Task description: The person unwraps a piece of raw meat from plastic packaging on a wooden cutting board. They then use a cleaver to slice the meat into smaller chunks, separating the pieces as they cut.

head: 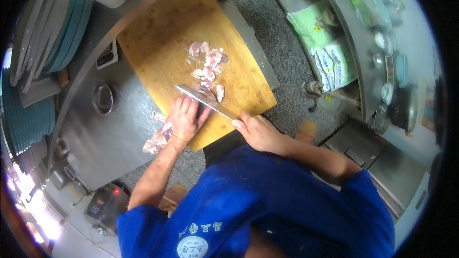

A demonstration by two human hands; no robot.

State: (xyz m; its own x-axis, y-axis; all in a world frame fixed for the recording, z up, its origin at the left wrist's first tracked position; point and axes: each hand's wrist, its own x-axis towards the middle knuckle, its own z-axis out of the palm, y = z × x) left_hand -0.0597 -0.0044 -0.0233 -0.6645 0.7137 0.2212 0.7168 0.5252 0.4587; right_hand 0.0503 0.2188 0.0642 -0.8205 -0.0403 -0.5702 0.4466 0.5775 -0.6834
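My right hand [260, 132] grips the handle of a kitchen knife [204, 100] near the front right of a wooden cutting board [172, 18]. The broad blade lies slantwise over the board, its tip pointing to the far left. Close behind the blade, my left hand [184, 116] has its fingers bent over a piece of raw meat, mostly hidden under the hand. Cut pieces of pale pink raw meat [209, 64] are scattered beyond the blade. More raw meat [156, 143] lies on the steel counter [132, 122], just left of my left wrist.
Teal plates [27, 107] are stacked at the far left, past a curved metal rail [77, 75]. A small round metal dish [103, 98] stands on the counter. To the right, across the speckled floor [258, 32], a steel shelf unit [353, 50] holds green and white bags [333, 66].
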